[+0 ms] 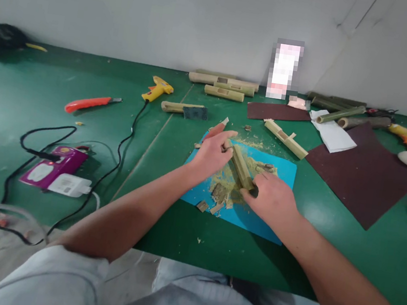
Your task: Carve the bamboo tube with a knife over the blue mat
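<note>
Both hands are holding a pale, split-looking cylindrical bamboo piece over a bright blue flat sheet, just right of the scene's middle. Its long axis is running diagonally — one end pointing far left, the other near right. The left hand is pinching the far end, fingers narrow; the right hand is gripping the near end, fingers curled around it. Yellowish fine shavings are lying around it. Beyond the sheet, right, a pale notched bamboo tube is slanting likewise — far left to near right.
</note>
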Motion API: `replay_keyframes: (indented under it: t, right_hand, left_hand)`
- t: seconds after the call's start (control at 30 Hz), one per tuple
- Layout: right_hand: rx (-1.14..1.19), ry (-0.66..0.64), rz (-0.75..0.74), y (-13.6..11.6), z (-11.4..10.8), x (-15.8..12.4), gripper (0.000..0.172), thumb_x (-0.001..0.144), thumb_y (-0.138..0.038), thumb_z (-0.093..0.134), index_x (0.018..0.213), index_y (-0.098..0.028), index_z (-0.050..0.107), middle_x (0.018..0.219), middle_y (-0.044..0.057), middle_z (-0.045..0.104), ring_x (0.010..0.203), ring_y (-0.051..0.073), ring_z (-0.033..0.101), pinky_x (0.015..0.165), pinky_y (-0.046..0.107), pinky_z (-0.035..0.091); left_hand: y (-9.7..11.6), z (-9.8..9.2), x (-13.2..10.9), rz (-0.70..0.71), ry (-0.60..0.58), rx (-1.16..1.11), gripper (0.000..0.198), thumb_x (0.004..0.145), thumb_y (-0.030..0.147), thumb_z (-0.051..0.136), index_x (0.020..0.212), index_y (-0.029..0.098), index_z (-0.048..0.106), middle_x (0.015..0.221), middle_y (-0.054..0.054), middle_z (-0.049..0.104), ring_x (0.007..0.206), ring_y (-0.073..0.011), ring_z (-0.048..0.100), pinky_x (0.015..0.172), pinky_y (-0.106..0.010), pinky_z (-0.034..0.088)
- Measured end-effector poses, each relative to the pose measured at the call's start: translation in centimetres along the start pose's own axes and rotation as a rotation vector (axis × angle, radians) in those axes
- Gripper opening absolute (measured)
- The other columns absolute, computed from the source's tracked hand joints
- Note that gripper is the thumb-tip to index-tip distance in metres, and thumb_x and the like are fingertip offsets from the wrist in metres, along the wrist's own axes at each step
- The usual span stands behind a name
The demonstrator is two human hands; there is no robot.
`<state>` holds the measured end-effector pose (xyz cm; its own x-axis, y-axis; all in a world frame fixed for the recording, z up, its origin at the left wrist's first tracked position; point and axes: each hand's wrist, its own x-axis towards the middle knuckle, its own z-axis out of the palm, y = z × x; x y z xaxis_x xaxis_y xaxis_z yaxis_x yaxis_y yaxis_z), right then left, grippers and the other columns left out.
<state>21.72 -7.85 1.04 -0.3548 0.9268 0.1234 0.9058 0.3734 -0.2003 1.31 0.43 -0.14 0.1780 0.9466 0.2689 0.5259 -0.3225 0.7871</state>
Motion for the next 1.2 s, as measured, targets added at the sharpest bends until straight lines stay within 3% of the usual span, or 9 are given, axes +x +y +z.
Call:
replay_keyframes:
  t: [0.13, 0.3, 0.5, 0.83, 0.9, 1.07, 1.2]
  right_hand:
    - [0.016, -0.009, 0.012, -0.1, -0.1, 0.0, 0.02, 0.09, -0.039, 0.065, 0.083, -0.02, 0.063, 0.089, 0.008, 0.071, 0.087, 0.025, 0.066, 0.067, 0.034, 0.042]
    - [0.009, -0.01, 0.016, -0.1, -0.2, 0.0, 0.021, 0.089, -0.04, 0.065, 0.084, -0.019, 0.064, 0.09, 0.009, 0.071, 0.089, 0.025, 0.066, 0.069, 0.035, 0.043]
    - [0.009, -0.011, 0.023, -0.1, 0.0, 0.1, 0.02, 0.089, -0.039, 0.065, 0.084, -0.019, 0.065, 0.089, 0.008, 0.072, 0.086, 0.024, 0.067, 0.068, 0.034, 0.042]
    - [0.014, 0.012, 0.023, -0.1, -0.2, 0.0, 0.02, 0.089, -0.038, 0.065, 0.085, -0.019, 0.066, 0.091, 0.008, 0.072, 0.088, 0.024, 0.067, 0.07, 0.035, 0.044]
    - [0.004, 0.019, 0.03, -0.1, -0.2, 0.0, 0.02, 0.089, -0.039, 0.064, 0.085, -0.019, 0.066, 0.091, 0.008, 0.072, 0.088, 0.024, 0.067, 0.07, 0.035, 0.045]
    - [-0.024, 0.029, 0.045, -0.1, -0.3, 0.0, 0.02, 0.09, -0.038, 0.064, 0.085, -0.019, 0.067, 0.092, 0.009, 0.071, 0.09, 0.026, 0.067, 0.072, 0.035, 0.046]
    - [-0.022, 0.028, 0.035, 0.0, -0.3, 0.0, 0.02, 0.091, -0.037, 0.062, 0.086, -0.018, 0.067, 0.09, 0.009, 0.071, 0.09, 0.025, 0.067, 0.072, 0.036, 0.046]
  left_hand:
    - [0.7, 0.1, -0.8, -0.007, -0.078, 0.034, 0.05, 0.086, 0.006, 0.059, 0.134, 0.018, 0.064, 0.068, 0.005, 0.051, 0.06, -0.0106, 0.047, 0.06, -0.024, 0.04]
    - [0.9, -0.1, -0.3, -0.039, -0.015, 0.045, 0.047, 0.086, 0.004, 0.058, 0.132, 0.012, 0.064, 0.069, 0.005, 0.052, 0.062, -0.0105, 0.047, 0.062, -0.024, 0.042]
    - [2.5, 0.5, -2.7, 0.054, -0.168, 0.065, 0.048, 0.088, 0.009, 0.058, 0.135, 0.018, 0.064, 0.067, 0.007, 0.05, 0.059, -0.0089, 0.047, 0.059, -0.022, 0.04]
    - [1.0, -0.3, -1.6, 0.05, -0.026, -0.095, 0.043, 0.089, 0.012, 0.056, 0.132, 0.016, 0.062, 0.076, 0.003, 0.053, 0.062, -0.0085, 0.047, 0.059, -0.021, 0.041]
    - [0.8, -0.3, -1.7, 0.048, -0.019, -0.095, 0.04, 0.088, 0.011, 0.058, 0.127, 0.017, 0.062, 0.077, 0.003, 0.055, 0.063, -0.0088, 0.049, 0.06, -0.022, 0.043]
    - [0.1, -0.2, -1.6, 0.039, 0.034, -0.06, 0.01, 0.087, 0.017, 0.063, 0.096, 0.018, 0.06, 0.082, 0.0, 0.062, 0.069, -0.0109, 0.056, 0.064, -0.024, 0.046]
    - [0.0, -0.2, -1.4, 0.061, -0.016, -0.016, 0.002, 0.089, 0.021, 0.063, 0.088, 0.019, 0.063, 0.079, 0.001, 0.064, 0.066, -0.0105, 0.054, 0.064, -0.024, 0.045]
